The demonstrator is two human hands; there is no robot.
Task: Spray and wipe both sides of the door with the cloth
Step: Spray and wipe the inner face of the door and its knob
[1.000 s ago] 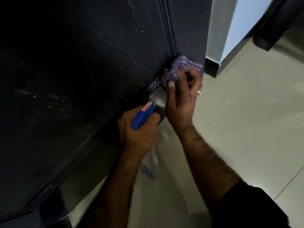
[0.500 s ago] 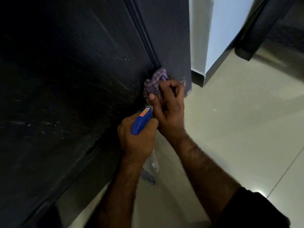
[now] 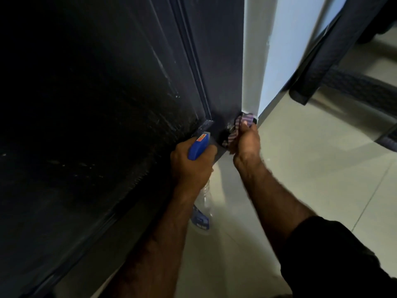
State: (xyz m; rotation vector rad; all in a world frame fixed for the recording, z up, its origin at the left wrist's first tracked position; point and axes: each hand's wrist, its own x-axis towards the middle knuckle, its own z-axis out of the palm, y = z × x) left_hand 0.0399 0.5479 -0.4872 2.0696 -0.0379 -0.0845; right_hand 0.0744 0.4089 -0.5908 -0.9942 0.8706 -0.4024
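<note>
Dark door [image 3: 107, 104] beside pale tiled floor [image 3: 311, 168]

Cloth [image 3: 240, 127] slid down to door's [image 3: 223, 87] bottom corner

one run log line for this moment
left hand holds spray bottle | right hand presses cloth on door bottom edge

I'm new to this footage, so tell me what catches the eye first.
The big dark door fills the left half of the view. At its bottom corner the right hand presses a purple checked cloth against the door's edge, while the left hand grips a blue-headed spray bottle just beside it.
</note>
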